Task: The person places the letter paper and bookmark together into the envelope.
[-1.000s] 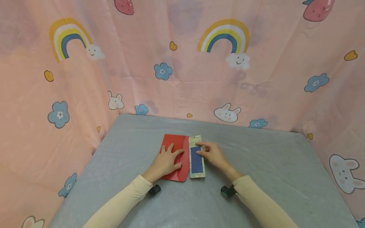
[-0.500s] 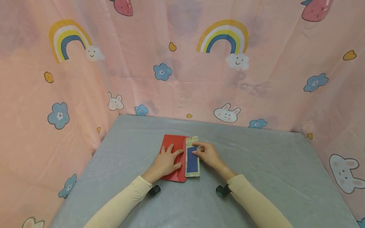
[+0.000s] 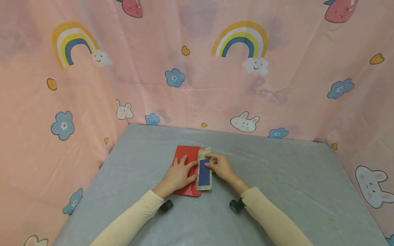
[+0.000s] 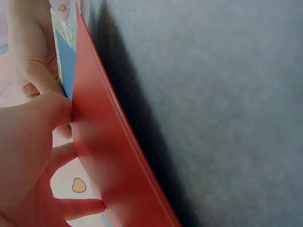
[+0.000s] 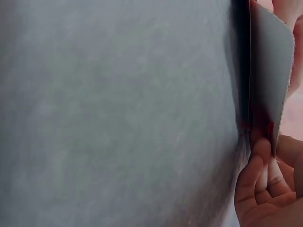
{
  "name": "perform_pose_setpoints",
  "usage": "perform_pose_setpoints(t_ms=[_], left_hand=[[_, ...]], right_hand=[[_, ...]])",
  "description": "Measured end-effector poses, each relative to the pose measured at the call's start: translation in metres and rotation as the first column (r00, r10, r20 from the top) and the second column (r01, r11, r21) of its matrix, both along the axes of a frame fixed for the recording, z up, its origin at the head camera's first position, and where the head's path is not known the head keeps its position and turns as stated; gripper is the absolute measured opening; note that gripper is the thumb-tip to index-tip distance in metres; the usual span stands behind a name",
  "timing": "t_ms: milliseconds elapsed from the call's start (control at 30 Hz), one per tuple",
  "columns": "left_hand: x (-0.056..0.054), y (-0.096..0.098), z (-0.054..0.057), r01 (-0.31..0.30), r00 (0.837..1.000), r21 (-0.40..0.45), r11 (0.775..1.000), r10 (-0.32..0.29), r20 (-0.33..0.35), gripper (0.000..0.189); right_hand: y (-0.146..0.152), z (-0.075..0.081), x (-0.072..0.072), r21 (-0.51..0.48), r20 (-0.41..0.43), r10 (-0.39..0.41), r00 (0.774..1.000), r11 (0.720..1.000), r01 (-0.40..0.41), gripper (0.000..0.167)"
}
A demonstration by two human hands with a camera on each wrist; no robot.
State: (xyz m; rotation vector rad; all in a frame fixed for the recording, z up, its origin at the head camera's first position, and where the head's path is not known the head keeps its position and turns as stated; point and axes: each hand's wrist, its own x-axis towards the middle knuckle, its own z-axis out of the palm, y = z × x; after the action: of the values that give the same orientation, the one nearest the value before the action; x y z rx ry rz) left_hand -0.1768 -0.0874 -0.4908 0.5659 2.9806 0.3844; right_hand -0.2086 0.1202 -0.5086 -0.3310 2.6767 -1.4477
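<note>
A red envelope lies on the table with its flap to the right. My left hand rests on it with spread fingers; the left wrist view shows the thumb and fingertips touching the red envelope. My right hand pinches the right edge of a narrow bookmark-like card, which has a dark blue panel and a pale patterned border. The card overlaps the envelope's flap. In the right wrist view, the underside of the card is plain grey, with thumb and fingers on both faces and a small bit of red beside them.
A grey cloth covers the table. Behind and at both sides hangs a pink curtain printed with rainbows, rabbits and flowers. Dark wrist cameras sit under both wrists.
My right hand has moved left with the card, bringing it from beside the envelope over its flap. The left hand and the envelope have stayed put.
</note>
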Motion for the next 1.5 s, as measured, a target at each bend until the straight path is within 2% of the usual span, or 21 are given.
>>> perform_pose_setpoints(t_ms=[233, 733, 1033, 1500], left_hand=[[-0.001, 0.0, -0.002, 0.0, 1.0, -0.007, 1.0, 0.0, -0.009, 0.055], [0.0, 0.0, -0.001, -0.006, 1.0, -0.01, 1.0, 0.006, -0.005, 0.055], [-0.001, 0.001, -0.005, -0.011, 1.0, -0.019, 1.0, 0.011, -0.017, 0.055], [-0.002, 0.001, -0.005, -0.01, 1.0, -0.012, 1.0, 0.01, -0.026, 0.055]], right_hand=[[-0.008, -0.003, -0.002, 0.023, 0.001, -0.029, 1.0, 0.999, 0.029, 0.034], [-0.014, -0.002, 0.0, 0.024, 0.02, -0.028, 0.999, 0.999, 0.028, 0.033], [-0.019, -0.003, 0.0, 0.046, 0.01, -0.042, 0.999, 0.998, 0.041, 0.034], [-0.022, -0.003, -0.001, 0.164, -0.044, -0.022, 0.999, 0.986, 0.029, 0.033]])
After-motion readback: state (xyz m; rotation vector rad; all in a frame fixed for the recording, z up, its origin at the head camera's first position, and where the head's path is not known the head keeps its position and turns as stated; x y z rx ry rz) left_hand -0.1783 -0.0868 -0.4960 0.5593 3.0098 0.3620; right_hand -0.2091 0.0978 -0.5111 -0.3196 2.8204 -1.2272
